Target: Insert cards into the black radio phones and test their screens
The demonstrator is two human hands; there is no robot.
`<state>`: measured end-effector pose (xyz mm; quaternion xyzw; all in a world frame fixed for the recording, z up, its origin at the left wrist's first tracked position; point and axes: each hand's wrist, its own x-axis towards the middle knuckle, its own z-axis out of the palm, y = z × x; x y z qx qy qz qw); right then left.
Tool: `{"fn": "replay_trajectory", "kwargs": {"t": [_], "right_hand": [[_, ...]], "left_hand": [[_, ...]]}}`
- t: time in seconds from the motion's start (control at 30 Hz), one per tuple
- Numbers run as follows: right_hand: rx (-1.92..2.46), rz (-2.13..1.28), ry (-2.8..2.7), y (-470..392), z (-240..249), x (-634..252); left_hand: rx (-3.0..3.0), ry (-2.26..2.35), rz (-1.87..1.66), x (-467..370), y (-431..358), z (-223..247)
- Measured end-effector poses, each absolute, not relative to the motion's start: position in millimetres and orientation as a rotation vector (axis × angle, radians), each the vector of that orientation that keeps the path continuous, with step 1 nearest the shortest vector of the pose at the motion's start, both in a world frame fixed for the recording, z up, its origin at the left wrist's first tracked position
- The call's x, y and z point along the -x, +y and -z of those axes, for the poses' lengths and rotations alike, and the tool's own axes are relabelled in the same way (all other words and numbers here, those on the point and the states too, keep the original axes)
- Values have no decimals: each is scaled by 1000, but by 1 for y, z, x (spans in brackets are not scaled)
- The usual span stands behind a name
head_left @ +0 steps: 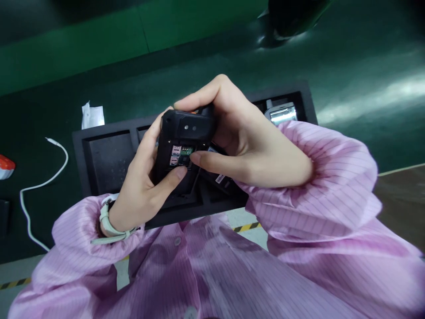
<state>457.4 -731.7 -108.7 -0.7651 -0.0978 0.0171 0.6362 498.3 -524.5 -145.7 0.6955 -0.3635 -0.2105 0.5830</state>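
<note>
A black handheld device (187, 126) is held up over the tray, its open back facing me. In the recess, metal card slots (175, 155) sit beside a small green circuit area. My left hand (144, 181) wraps the device's left side, thumb on the lower part of the recess. Around the top and right side curls my right hand (242, 137), its thumb tip at the right of the circuit area. Whether a small part lies under either thumb, I cannot tell. Below the device, a dark item with a white label (219, 178) is partly hidden in the tray.
The black compartment tray (78, 153) rests on the dark green table (352, 97). A silvery device (282, 113) lies in its right compartment. Left are a white cable (40, 188), a clear plastic packet (93, 116) and a red-and-white object (5, 166). A dark object (292, 17) stands behind.
</note>
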Motion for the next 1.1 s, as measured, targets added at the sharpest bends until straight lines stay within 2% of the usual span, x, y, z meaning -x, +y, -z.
{"fn": "replay_trajectory", "kwargs": {"t": [0.27, 1.1], "right_hand": [[1840, 93, -188, -726, 110, -456], [1845, 66, -196, -728, 112, -457]], "left_hand": [[-1621, -891, 448, -500, -526, 145], [-1590, -941, 386, -501, -528, 147]]}}
